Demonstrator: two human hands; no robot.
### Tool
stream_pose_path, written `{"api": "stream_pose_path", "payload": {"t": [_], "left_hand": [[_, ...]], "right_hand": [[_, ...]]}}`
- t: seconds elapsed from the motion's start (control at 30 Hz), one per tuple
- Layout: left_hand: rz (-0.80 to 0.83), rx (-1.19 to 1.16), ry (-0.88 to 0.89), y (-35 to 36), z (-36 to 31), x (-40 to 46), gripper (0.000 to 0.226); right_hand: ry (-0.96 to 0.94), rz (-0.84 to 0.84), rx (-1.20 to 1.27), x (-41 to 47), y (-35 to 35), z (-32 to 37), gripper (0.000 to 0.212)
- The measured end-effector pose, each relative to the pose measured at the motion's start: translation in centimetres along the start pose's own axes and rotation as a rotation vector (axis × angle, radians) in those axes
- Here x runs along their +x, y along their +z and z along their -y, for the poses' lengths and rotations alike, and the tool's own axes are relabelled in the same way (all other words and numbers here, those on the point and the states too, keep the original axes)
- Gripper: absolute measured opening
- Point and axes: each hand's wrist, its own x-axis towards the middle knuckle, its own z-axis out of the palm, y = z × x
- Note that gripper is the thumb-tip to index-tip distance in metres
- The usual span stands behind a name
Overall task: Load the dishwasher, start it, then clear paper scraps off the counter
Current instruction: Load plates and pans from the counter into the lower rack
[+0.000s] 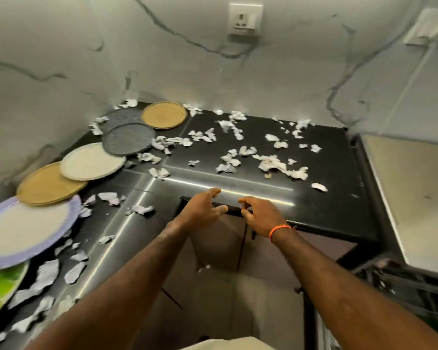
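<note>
Both arms reach straight out over the inner corner of the black counter (321,203). The left hand (202,208) and the right hand (259,215) hover close together but apart, palms facing each other, fingers loosely bent and spread; neither grips anything. The right wrist wears an orange band (278,229).

Torn paper scraps (271,164) lie scattered across the counter, thickest on the stretch beyond the hands and trailing down the left arm of the L toward the near edge. They are crumpled and point no single way.

Along the left wall a row of round plates (91,161) overlaps, running from the far corner toward the viewer. At the lower right, dark wire racks (412,279) show, blurred.

A white wall socket (245,20) sits high on the marbled wall; no writing is readable.
</note>
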Motion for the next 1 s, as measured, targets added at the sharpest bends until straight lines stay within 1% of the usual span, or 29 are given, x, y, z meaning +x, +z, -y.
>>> {"api": "stream_pose_path", "payload": {"t": [0.27,0.37,0.43,0.6,0.73,0.83,1.0], "left_hand": [[-0.193,-0.06,-0.161,-6.4,7.6,-1.6,0.07],[-0.246,-0.101,-0.201,-8.1,9.5,-1.0,0.07],[-0.259,-0.107,-0.213,-9.1,10.5,0.1,0.066],[-0.293,-0.11,-0.248,-11.8,12.5,5.2,0.051],[-0.33,-0.082,-0.313,-14.3,14.2,11.1,0.059],[-0.336,-0.071,-0.347,-15.9,15.5,15.5,0.059],[-0.37,-0.02,-0.358,-17.9,17.6,23.5,0.057]], "right_hand": [[-0.13,0.053,-0.002,6.9,4.4,7.0,0.034],[-0.18,0.073,-0.006,10.0,5.3,8.8,0.031],[-0.197,0.069,-0.01,12.3,5.7,9.7,0.031],[-0.228,0.041,-0.016,20.3,6.5,11.2,0.029],[-0.22,0.05,-0.003,28.3,6.2,11.8,0.029],[-0.212,0.034,-0.022,33.9,6.1,11.9,0.03],[-0.183,0.107,-0.11,43.7,6.5,11.3,0.041]]}}
